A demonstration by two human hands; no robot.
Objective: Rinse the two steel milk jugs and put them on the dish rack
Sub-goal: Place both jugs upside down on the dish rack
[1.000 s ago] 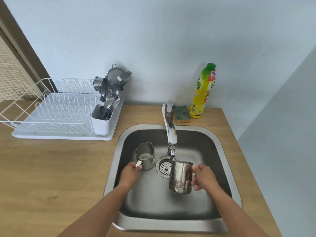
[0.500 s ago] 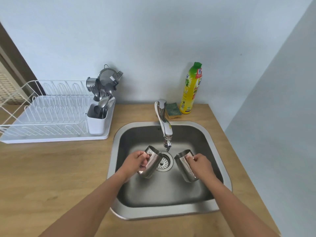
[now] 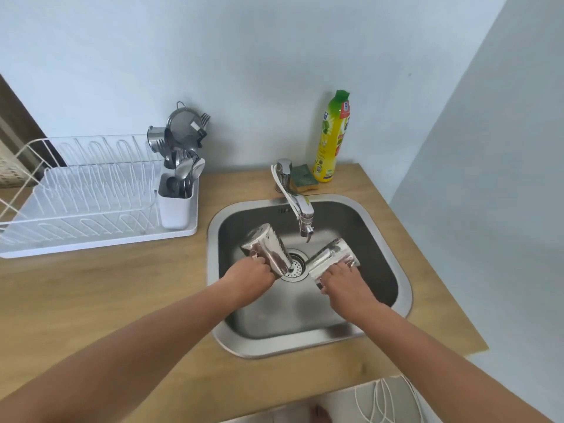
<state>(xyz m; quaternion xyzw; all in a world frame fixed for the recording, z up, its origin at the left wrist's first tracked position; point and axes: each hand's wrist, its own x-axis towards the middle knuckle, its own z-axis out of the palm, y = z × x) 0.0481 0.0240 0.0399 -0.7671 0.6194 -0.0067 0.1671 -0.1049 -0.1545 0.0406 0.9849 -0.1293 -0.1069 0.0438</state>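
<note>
A pale blue wall [image 3: 244, 56] stands behind a long wooden counter [image 3: 91, 300]. On the left of the counter sits a white dish rack [image 3: 85, 190]. Its wire slots hold no dishes. A steel sink [image 3: 406, 288] is set into the counter on the right.

Two bare arms reach from the bottom of the view into the sink. At the back of the counter a tall yellow soap bottle [image 3: 331, 138] with a green top stands against the wall.

The two steel milk jugs are both in the air over the sink, not on the rack. The left jug [image 3: 268, 248] is tipped over, with its bottom up and to the left and its mouth down by the drain. The right jug [image 3: 332, 259] is tipped the other way, with its bottom up and to the right. Their mouths point at each other, close but not touching.

The left hand [image 3: 250, 277] has its fingers curled tight round the left jug's handle. The right hand [image 3: 345, 285] lies over the right jug with its fingers wrapped round it.

The tap [image 3: 297, 203] leans out over the sink, and its spout ends above the gap between the jugs. A white cup [image 3: 175, 213] at the right end of the rack is full of spoons and forks. A green sponge [image 3: 303, 178] lies between the tap and the bottle. The round drain [image 3: 297, 265] sits in the sink under the jugs.
</note>
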